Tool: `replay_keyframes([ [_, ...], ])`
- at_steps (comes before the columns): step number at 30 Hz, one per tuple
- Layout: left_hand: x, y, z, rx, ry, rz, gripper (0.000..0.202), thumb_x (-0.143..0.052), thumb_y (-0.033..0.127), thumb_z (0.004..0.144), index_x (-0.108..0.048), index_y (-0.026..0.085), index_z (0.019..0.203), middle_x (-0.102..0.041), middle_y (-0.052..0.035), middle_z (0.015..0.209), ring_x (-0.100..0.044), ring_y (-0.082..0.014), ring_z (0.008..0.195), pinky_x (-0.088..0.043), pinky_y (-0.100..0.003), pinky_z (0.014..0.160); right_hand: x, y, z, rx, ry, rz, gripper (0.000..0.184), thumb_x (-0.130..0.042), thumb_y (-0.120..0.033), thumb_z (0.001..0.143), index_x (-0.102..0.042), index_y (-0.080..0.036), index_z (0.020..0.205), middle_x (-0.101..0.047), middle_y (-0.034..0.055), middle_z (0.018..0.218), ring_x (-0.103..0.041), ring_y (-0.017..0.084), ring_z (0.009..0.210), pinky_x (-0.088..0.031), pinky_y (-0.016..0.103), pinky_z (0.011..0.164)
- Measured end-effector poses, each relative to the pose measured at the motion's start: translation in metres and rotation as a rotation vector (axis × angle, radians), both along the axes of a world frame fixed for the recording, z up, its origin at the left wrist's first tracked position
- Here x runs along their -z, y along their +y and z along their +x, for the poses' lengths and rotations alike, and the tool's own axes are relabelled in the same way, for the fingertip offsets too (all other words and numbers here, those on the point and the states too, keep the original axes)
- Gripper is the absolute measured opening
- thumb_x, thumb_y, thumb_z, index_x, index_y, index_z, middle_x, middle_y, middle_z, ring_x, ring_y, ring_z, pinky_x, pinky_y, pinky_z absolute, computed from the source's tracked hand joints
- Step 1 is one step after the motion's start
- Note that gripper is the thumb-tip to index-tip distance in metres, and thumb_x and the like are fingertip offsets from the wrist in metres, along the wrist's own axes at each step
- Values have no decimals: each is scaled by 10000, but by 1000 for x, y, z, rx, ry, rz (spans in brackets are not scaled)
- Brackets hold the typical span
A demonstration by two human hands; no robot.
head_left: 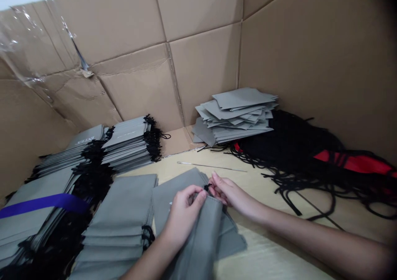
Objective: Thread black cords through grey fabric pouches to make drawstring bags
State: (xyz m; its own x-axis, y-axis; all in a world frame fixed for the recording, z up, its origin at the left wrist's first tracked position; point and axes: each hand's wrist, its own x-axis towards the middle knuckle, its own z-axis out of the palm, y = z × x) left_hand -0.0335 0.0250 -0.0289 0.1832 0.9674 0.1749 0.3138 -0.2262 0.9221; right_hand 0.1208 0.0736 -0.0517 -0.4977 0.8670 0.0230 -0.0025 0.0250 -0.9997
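A creased grey fabric drawstring pouch point(194, 230) lies flattish, its black cord point(206, 187) bunched at its top edge.

Even, flat indoor light fills the scene, with no hard shadows, only soft shade where my left hand point(182, 216) and right hand point(232, 193) meet the gray drawstring pouch point(198, 238). Glare streaks the clear plastic film point(37, 36) at upper left, beside a blown-out white patch. Wide-lens distortion bends the cardboard walls point(310, 65) toward the frame's edges, and the top right corner falls to black. The black cords point(288, 143) merge into one dark mass, their strands hard to separate.
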Motion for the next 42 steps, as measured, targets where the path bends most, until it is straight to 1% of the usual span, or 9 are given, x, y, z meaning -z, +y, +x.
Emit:
replay_keyframes([
  [4,1,-4,2,55,44,50,218,-480,312,842,-621,151,801,-652,-22,762,-554,-150,702,-398,-217,639,-11,-6,2,-81,-54,-73,521,-448,-652,762,-440,-162,586,-329,-72,464,-246,51,404,-150,204,386],
  [8,5,-8,1,1,233,125,179,-462,273,850,-563,172,742,-625,-11,714,-533,-144,650,-365,-223,603,-26,-13,6,-193,49,-330,378,-585,-517,750,-445,-175,672,-232,-110,465,-93,46,410,-56,207,385],
  [13,5,-12,2,-16,401,206,135,-419,169,836,-458,193,709,-584,-8,711,-511,-147,650,-332,-231,600,-31,-18,5,-136,169,-556,303,-664,-360,705,-430,-177,642,-252,-117,427,-74,52,420,-48,206,385],
  [21,4,-12,6,-16,324,140,189,-414,85,758,-350,202,623,-444,39,556,-414,-115,538,-265,-207,515,-33,-17,5,-90,215,-593,341,-677,-276,672,-362,-190,575,-250,-131,384,-75,38,381,-60,200,374],
  [28,8,-6,2,12,265,52,172,-425,165,772,-358,197,617,-397,43,557,-370,-118,552,-246,-223,526,-32,-17,6,-79,212,-637,312,-638,-281,683,-353,-198,589,-250,-125,411,-79,47,395,-80,206,382],
  [31,10,0,-2,35,130,-32,202,-436,275,789,-367,197,615,-364,47,554,-344,-120,557,-242,-226,523,-31,-13,10,-79,95,-418,317,-565,-387,754,-357,-201,602,-249,-107,447,-114,59,406,-106,216,398],
  [36,10,9,-8,65,-77,-149,332,-496,463,754,-405,180,605,-339,50,569,-306,-109,558,-231,-220,520,-27,-8,18,77,-427,377,357,-480,-486,814,-452,-185,625,-416,-44,524,-354,94,491,-213,225,477],
  [39,11,12,-9,128,-133,-173,389,-533,526,724,-447,163,618,-369,41,584,-319,-110,576,-247,-217,540,-24,-12,16,-5,-570,502,275,-522,-475,800,-525,-211,877,-498,-41,590,-415,108,523,-235,216,491],
  [42,12,11,-8,165,-150,-180,432,-546,569,703,-446,159,613,-377,40,584,-326,-111,580,-250,-217,546,-21,-15,12,-91,-526,512,265,-486,-461,829,-532,-200,814,-463,-45,588,-394,101,534,-239,206,489],
])
